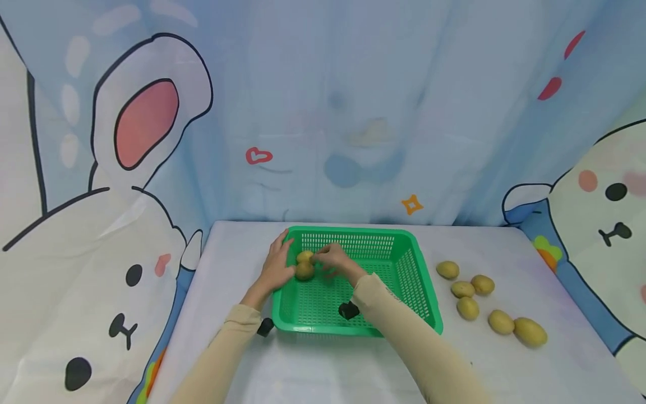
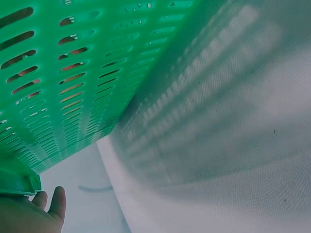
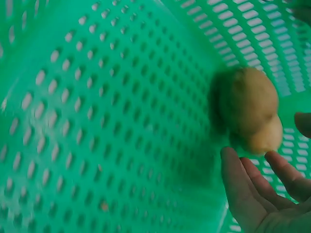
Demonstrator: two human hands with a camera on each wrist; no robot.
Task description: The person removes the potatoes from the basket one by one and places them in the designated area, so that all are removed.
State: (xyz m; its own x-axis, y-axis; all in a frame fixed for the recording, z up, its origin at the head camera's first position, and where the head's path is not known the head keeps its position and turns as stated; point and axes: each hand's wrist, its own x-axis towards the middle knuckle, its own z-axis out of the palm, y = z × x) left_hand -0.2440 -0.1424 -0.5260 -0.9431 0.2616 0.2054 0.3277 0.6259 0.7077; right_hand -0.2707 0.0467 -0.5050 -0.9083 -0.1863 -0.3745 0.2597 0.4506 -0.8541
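A green plastic basket (image 1: 323,331) with slotted walls stands on the white-covered table. Two potatoes lie at its left end: a browner potato (image 1: 304,272) in front and a yellower potato (image 1: 305,256) behind it. My left hand (image 1: 276,266) rests on the basket's left rim, thumb toward the inside; in the left wrist view two straight fingers (image 2: 58,204) show past the rim. Inside the basket, my right hand (image 1: 334,259) reaches left to the potatoes. Its fingers (image 3: 284,172) are extended, with fingertips right at the yellower potato in the right wrist view.
Several loose potatoes (image 1: 467,308) lie on the table (image 1: 404,370) right of the basket. A blue cloth backdrop (image 1: 313,112) with cartoon figures hangs behind and at both sides. Black wrist devices (image 1: 349,310) sit below both forearms.
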